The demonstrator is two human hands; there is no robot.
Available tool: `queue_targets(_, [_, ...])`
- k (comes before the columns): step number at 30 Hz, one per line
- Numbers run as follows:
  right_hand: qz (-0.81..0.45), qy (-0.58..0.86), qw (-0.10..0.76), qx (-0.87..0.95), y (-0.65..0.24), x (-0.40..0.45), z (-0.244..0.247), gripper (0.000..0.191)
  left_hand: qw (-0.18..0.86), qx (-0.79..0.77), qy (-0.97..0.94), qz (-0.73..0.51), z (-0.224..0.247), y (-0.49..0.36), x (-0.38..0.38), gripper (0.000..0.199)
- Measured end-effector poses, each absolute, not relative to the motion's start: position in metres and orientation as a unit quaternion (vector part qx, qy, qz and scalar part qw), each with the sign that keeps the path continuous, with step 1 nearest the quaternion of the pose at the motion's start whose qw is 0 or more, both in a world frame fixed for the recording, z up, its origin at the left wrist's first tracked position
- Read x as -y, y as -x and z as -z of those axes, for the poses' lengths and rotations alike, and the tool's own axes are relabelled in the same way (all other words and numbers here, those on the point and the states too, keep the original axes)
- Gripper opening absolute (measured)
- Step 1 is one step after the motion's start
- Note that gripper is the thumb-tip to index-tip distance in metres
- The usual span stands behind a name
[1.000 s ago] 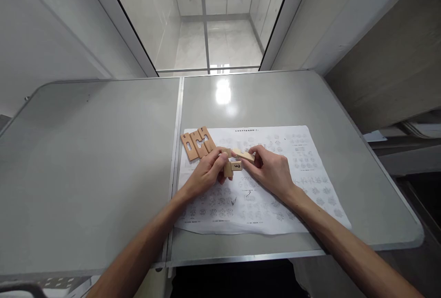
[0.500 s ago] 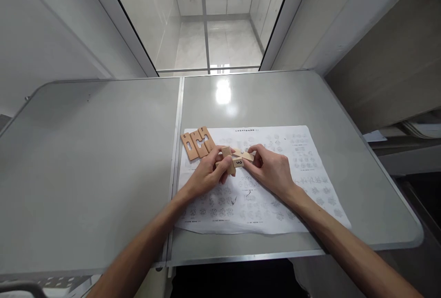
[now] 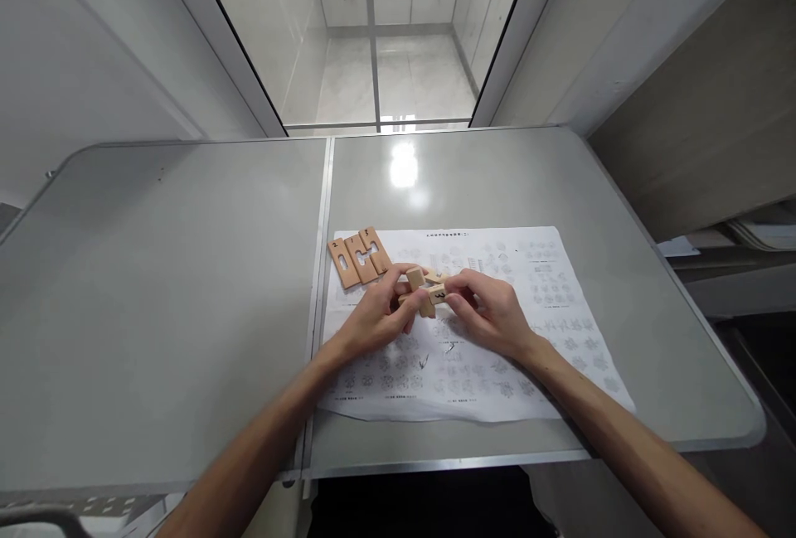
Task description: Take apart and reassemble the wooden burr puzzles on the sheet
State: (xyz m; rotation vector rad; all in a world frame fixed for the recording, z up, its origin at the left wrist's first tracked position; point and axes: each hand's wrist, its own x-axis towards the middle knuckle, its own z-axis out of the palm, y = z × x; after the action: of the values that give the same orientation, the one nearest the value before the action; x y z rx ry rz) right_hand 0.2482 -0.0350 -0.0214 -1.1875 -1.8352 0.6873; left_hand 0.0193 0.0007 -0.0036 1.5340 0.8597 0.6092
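My left hand (image 3: 382, 312) is closed around a cluster of pale wooden puzzle pieces (image 3: 426, 306), held above the printed sheet. One block end sticks up between the thumb and fingers. On the right of the cluster, a wooden piece marked 3 (image 3: 438, 294) faces me. My right hand (image 3: 488, 306) pinches this piece at its right end, thumb and fingertips together. Fingers hide part of the cluster, so how the pieces join cannot be made out. Several flat brown wooden pieces (image 3: 359, 259), numbered and with cut-out slots, lie side by side beyond my left hand.
The white sheet (image 3: 497, 393) with rows of printed diagrams lies under both hands on the grey table (image 3: 186, 289). A metal seam (image 3: 317, 273) crosses the table left of the sheet. Papers (image 3: 771, 235) rest on a shelf at the right.
The cluster has turned slightly and shifted a little right in my left hand. My right fingers have moved from a piece behind to the end of the piece marked 3.
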Motion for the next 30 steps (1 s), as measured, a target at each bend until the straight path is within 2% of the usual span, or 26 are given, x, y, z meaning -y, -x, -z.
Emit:
queue_targets(17, [-0.308, 0.455, 0.403, 0.732, -0.2460, 0.0380, 0.0216, 0.017, 0.615, -0.353, -0.654, -0.263, 0.0078, -0.0164, -0.0034, 0.049])
queue_targets(25, [-0.306, 0.446, 0.402, 0.739, -0.2470, 0.0379, 0.0260, 0.011, 0.619, -0.354, -0.649, -0.265, 0.0054, -0.0161, -0.0038, 0.048])
queue_targets(30, [-0.317, 0.440, 0.402, 0.737, -0.2465, 0.0382, 0.0271, 0.013, 0.636, -0.347, -0.635, -0.267, 0.0013, -0.0171, -0.0038, 0.047])
